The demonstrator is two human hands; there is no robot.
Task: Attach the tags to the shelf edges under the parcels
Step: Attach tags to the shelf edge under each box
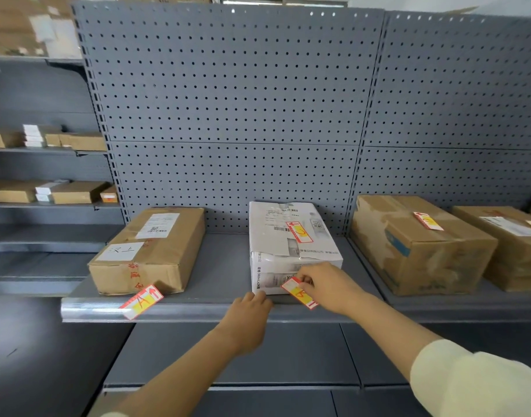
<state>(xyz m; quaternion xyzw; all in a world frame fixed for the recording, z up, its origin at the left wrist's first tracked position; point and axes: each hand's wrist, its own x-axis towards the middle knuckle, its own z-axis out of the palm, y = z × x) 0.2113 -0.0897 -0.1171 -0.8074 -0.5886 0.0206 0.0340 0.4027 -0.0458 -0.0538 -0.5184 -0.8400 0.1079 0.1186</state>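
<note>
- Tag B [299, 293] is pinched in the grip of the right hand [327, 287], lower centre, against the white parcel [291, 245].
- Left hand [252, 302] is curled at the shelf edge [198, 311]; its grip cannot be told.

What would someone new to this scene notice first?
Probably the right hand pinching a red-and-yellow tag at the shelf edge, just below the white parcel, with the left hand resting on the edge beside it. Next, the matching tag marked A, lying askew on the edge below the brown parcel to the left.
</note>
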